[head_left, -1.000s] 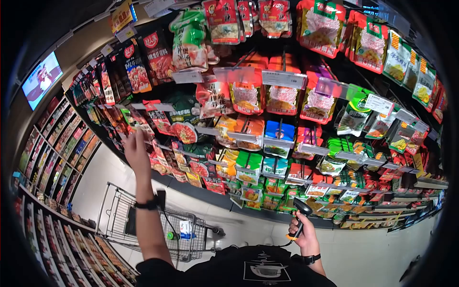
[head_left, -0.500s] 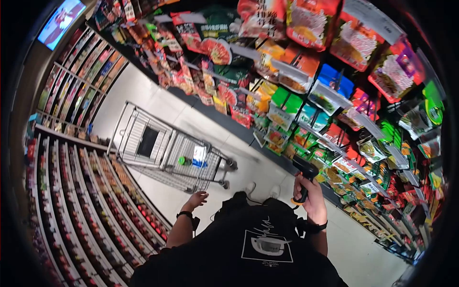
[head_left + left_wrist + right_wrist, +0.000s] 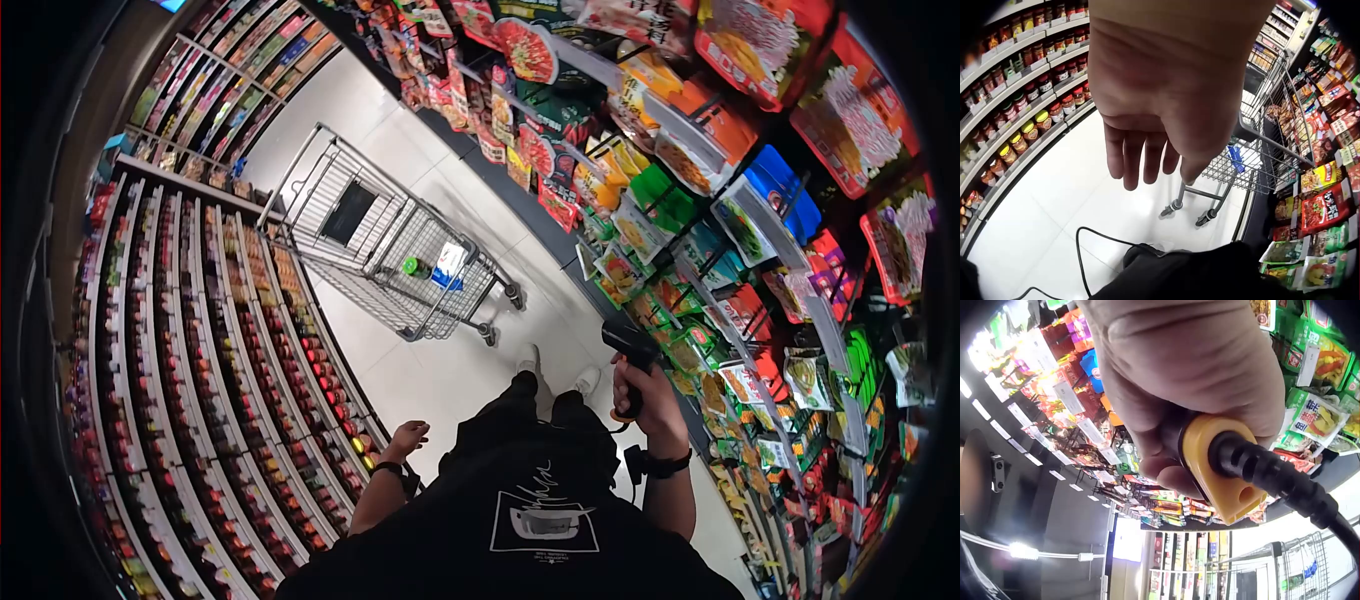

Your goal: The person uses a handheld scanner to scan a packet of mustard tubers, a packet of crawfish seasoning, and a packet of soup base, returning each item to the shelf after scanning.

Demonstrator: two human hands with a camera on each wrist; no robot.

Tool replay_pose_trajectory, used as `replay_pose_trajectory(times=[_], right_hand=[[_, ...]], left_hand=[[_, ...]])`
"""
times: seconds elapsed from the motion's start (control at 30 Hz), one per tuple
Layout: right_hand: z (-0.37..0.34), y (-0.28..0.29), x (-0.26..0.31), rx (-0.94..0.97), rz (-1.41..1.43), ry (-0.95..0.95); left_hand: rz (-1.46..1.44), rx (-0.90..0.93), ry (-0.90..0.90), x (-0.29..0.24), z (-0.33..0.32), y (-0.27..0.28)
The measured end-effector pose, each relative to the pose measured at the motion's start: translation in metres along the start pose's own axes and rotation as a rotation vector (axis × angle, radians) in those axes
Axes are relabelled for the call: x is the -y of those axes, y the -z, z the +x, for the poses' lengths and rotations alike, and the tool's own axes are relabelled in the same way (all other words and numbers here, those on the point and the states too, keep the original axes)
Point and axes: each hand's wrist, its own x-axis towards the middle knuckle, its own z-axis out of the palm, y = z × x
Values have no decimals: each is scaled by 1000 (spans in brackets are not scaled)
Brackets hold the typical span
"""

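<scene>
My right hand [image 3: 655,405] grips a black handheld barcode scanner [image 3: 630,343] beside the rack of packets. In the right wrist view, curled fingers wrap its handle, with the yellow butt end [image 3: 1213,456] and a ribbed black cable [image 3: 1272,475] coming out below. Low at my left side hangs my left hand [image 3: 405,440], nothing in it. The left wrist view shows that hand [image 3: 1160,106] palm on, fingers loosely extended above the floor. Ahead stands a wire shopping cart [image 3: 400,215] with a green-capped item [image 3: 411,265] and a blue-and-white pack [image 3: 450,268] in it.
Hanging food packets [image 3: 650,215] fill the rack along my right. Curved shelves of jars [image 3: 220,370] line the left. Pale floor tiles [image 3: 450,385] run between them, and my shoes [image 3: 588,380] show near the cart's wheels. A thin black cable [image 3: 1080,250] loops below my left hand.
My left hand has come down from the packets on the rack to my left side, holding nothing. My view has swung down toward the cart and floor. The right hand still grips the scanner.
</scene>
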Motion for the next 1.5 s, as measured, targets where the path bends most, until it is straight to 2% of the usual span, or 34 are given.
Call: replay_pose_trajectory(times=[0.2,0.33,0.47,0.57,0.63,0.73,0.83,0.9,1.03,1.1,1.2,1.3,1.4,1.5], right_hand=[[20,-29,-2,158,-11,-137],[27,-62,-13,254,-89,-175],[29,-100,-34,342,-194,-252],[24,-133,-57,371,-304,-292],[17,-158,-75,372,-388,-278],[6,-195,-107,403,-451,-299],[-12,-238,-143,436,-524,-339],[-26,-266,-167,463,-617,-368],[-54,-313,-211,507,-676,-442],[-61,-328,-236,525,-696,-473],[-68,-345,-274,524,-732,-515],[-78,-362,-305,554,-777,-535],[-82,-382,-329,599,-815,-555],[-86,-406,-344,641,-858,-594]], left_hand=[[-38,12,10,38,-35,-29],[-137,-40,33,63,-34,-36],[-94,-16,74,76,-24,-48],[54,23,-79,70,-19,-53],[47,-39,-339,82,-6,-60],[-168,-60,-397,57,-43,-49],[-293,-146,-425,97,-43,-34],[-383,-190,-354,143,-42,-24],[-530,-262,-135,310,-19,-39],[-496,-243,9,393,-29,-51],[-407,-169,147,481,-70,-67],[-629,-196,250,534,-112,-85],[-801,-201,333,564,-134,-102],[-832,-182,333,564,-136,-114]])
